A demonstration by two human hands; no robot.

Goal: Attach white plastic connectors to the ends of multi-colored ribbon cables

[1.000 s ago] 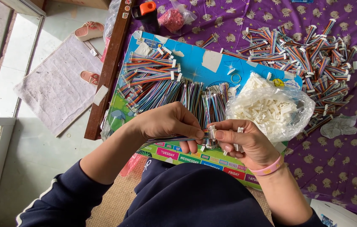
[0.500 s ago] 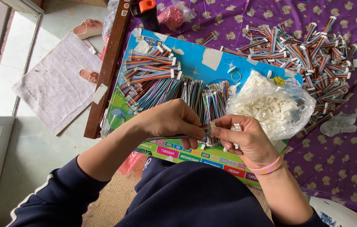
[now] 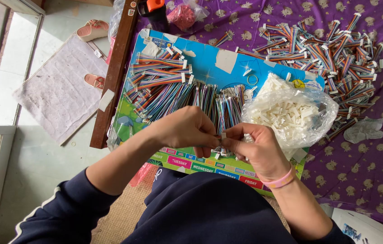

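1. Small white connector (image 3: 223,135) pinched between both hands, over the colourful board (image 3: 209,58).
2. Left hand (image 3: 187,129) clenched on it, fingertips tight.
3. Right hand (image 3: 257,147) grasps its other side.
4. Clear bag of white connectors (image 3: 290,110) just right.

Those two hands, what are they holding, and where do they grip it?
The left hand and right hand pinch a small white connector between their fingertips, at the end of a short multicoloured ribbon cable that hangs below it.
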